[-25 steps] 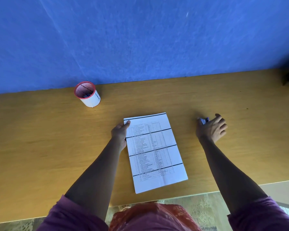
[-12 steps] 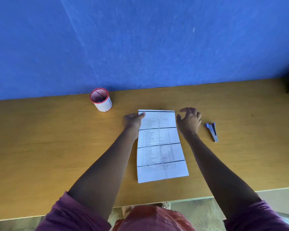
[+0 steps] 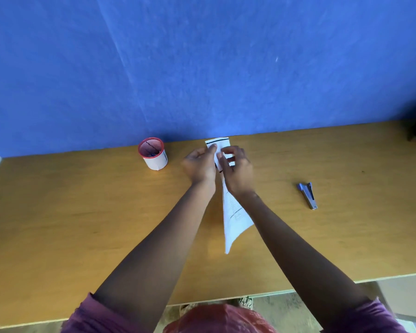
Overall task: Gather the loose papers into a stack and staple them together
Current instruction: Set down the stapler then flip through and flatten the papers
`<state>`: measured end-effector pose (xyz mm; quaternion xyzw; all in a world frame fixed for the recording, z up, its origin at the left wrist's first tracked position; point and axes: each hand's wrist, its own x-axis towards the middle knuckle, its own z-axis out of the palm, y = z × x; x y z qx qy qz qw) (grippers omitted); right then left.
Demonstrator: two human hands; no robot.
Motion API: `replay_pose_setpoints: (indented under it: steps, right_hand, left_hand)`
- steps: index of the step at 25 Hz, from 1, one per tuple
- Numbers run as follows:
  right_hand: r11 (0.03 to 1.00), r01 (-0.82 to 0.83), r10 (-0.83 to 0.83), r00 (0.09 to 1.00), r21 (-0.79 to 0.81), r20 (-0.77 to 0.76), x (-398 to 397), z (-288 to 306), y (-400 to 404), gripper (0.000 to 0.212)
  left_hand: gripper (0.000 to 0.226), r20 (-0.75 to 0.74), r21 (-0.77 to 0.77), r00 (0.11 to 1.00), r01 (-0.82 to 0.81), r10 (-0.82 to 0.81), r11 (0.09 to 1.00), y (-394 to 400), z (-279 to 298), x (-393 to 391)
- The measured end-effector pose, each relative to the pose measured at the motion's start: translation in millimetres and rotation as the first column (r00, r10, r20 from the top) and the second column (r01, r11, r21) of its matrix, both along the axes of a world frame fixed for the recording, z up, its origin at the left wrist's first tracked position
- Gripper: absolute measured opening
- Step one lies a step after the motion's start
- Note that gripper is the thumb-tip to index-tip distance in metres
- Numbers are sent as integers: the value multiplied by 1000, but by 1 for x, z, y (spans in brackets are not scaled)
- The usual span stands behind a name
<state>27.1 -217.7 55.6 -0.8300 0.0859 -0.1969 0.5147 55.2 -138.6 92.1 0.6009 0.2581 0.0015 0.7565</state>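
Blue wall [image 3: 202,63] fills the upper half of your view, and below it runs the yellow-brown worktop [image 3: 82,212], its far edge meeting the wall.

Half a second ago the papers lay flat on the worktop, your left hand at their far left corner and your right hand hovering open beside their far right corner. Now the papers [image 3: 234,212] are lifted and seen nearly edge-on, a narrow white strip between your forearms. Your hands have come together at the far end of the stack. The stapler [image 3: 308,195] lies where it was, well apart to the right of your right hand, untouched.

Your left hand [image 3: 198,165] has its grip closed on the papers near their far end, fingers curled and a fingertip on the sheet's left edge. Your right hand [image 3: 237,175] grasps the same end from the right, fingers curled over the front of the sheet.

The stack's long axis runs from near you toward the wall, tilted slightly leftward as it goes away. Its far end, with a black printed line, points at the wall. The near end hangs to a point between your forearms.

A white cup with a red rim [image 3: 153,153] stands left of your left hand, near the wall.
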Motion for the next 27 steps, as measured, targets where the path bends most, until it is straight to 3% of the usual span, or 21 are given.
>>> replay_pose_setpoints:
  steps: [4,7,11,12,14,16,18,21,27]
  right_hand:
    - [997,11,-24,988,81,156,-8,21,12,17]
    - [990,-34,16,992,140,127,-12,24,8,20]
    - [998,4,-9,997,62,78,-15,15,-5,10]
    - [998,-2,-2,998,69,61,-16,14,-8,12]
    - [992,-39,36,999,124,21,-18,12,-13,13]
    - [977,-88,92,996,192,-11,-20,11,-18,14]
    - [958,-145,155,988,245,-21,-21,9,-24,13]
    - [923,-227,246,969,312,-20,-22,5,-32,14]
    - [877,-320,365,929,360,-65,-27,-1,-34,16]
  left_hand:
    - [25,127,-129,991,-35,52,991,-6,16,-8]
    - [30,163,-124,986,-12,33,992,-7,21,-15]
    - [29,201,-100,980,32,-11,994,-2,12,-25]
    - [22,250,-36,968,27,-17,999,1,6,-27]
    - [15,351,234,934,-13,-72,972,10,-6,-28]
    - [23,410,539,896,-85,-172,838,21,-18,-28]
    - [31,411,683,873,-103,-263,723,30,-25,-27]
    - [33,324,754,878,-14,-353,657,37,-27,-26]
    - [20,199,730,886,150,-418,666,38,-25,-25]
